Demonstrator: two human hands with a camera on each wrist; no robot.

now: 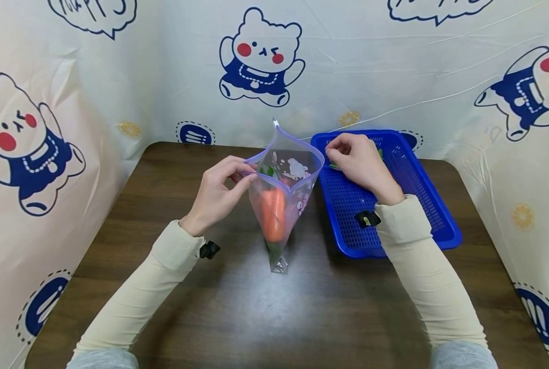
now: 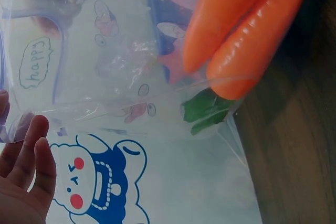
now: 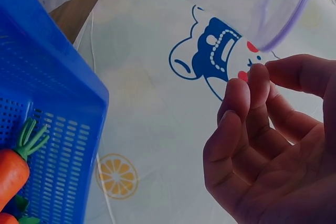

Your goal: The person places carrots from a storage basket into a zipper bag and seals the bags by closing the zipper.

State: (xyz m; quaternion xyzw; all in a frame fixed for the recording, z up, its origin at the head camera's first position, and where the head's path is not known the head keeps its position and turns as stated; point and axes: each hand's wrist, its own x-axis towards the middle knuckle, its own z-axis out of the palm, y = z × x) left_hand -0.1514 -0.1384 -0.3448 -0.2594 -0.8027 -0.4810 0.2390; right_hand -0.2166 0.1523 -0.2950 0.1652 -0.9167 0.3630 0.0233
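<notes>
The zip bag (image 1: 293, 202) is pinched by the left hand (image 1: 216, 192), apparently to support carrots (image 1: 273, 210) below its fingers, the right hand (image 1: 357, 158) empty.

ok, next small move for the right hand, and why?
I'd probably lower the right hand to a carrot lying in the blue basket. It looks empty and is right above the basket, while the left hand holds the bag by its rim with the mouth open.
</notes>
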